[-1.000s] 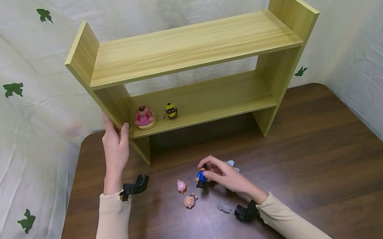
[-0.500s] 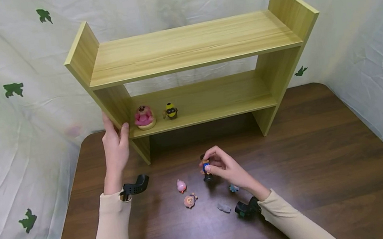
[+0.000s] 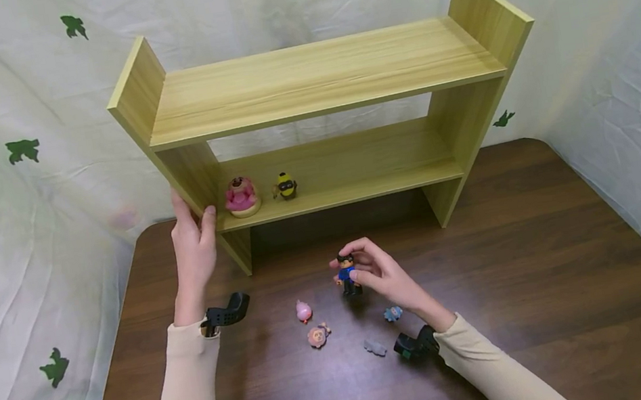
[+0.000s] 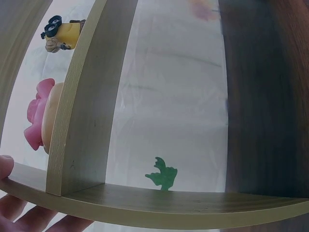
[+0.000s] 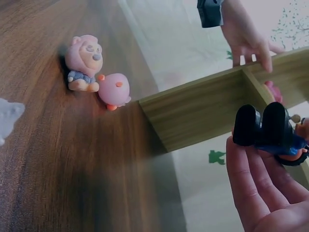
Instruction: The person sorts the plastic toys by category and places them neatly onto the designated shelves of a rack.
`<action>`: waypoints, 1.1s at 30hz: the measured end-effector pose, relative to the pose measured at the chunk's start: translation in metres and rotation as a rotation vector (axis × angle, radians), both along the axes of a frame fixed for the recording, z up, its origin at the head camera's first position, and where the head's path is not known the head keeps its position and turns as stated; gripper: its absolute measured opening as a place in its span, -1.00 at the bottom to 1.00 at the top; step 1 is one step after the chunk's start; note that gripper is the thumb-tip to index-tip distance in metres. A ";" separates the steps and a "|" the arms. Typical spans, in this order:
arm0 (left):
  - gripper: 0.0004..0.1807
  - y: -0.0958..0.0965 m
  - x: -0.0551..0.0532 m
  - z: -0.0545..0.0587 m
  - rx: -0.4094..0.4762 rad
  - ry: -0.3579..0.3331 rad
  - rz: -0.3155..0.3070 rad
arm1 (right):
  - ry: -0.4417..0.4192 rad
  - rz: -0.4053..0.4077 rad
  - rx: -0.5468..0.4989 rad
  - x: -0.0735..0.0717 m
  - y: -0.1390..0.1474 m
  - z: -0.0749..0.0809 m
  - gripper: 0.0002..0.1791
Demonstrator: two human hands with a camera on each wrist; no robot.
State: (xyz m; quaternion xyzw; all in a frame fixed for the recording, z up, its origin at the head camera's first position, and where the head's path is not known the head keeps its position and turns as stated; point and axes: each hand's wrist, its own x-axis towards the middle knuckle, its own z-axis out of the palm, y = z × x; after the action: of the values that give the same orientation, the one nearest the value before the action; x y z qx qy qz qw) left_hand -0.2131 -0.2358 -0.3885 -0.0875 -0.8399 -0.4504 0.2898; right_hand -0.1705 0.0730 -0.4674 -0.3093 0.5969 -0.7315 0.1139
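Note:
My left hand (image 3: 195,248) grips the left side panel of a wooden shelf (image 3: 328,76), thumb on one face and fingers on the other, as the left wrist view also shows. With my right hand (image 3: 387,279) I hold a toy figure (image 3: 346,278) that has black hair, a blue top and black legs. It is upright in front of the shelf, its feet (image 5: 260,124) facing the right wrist camera. On the middle board sit a pink bear figure (image 3: 241,196) and a yellow minion figure (image 3: 285,186).
Lying on the brown table (image 3: 549,250) are a pink pig-like toy (image 3: 303,310), a peach lion-like toy (image 3: 318,336), a small grey toy (image 3: 375,347) and a small blue toy (image 3: 393,313). A pale curtain (image 3: 37,199) with green leaf prints surrounds the table.
My right hand has moved back towards the shelf with the toy figure, which has turned from tilted to upright. The blue toy has come into full view. My left hand stays put.

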 end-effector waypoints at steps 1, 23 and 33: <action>-0.27 0.000 0.000 0.000 0.000 -0.001 0.001 | 0.002 0.003 -0.002 -0.001 0.000 0.000 -0.66; -0.27 0.000 -0.001 0.000 0.004 -0.005 0.006 | 0.087 -0.022 -0.018 -0.010 0.002 0.015 -0.65; -0.27 0.000 -0.001 -0.001 0.000 -0.007 0.012 | 0.040 -0.047 -0.037 -0.017 0.000 0.029 -0.68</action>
State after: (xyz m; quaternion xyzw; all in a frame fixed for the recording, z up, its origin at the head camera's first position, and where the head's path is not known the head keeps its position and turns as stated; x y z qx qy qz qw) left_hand -0.2141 -0.2356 -0.3892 -0.0808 -0.8414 -0.4490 0.2897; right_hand -0.1879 0.0729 -0.4379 -0.3117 0.5925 -0.7386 0.0789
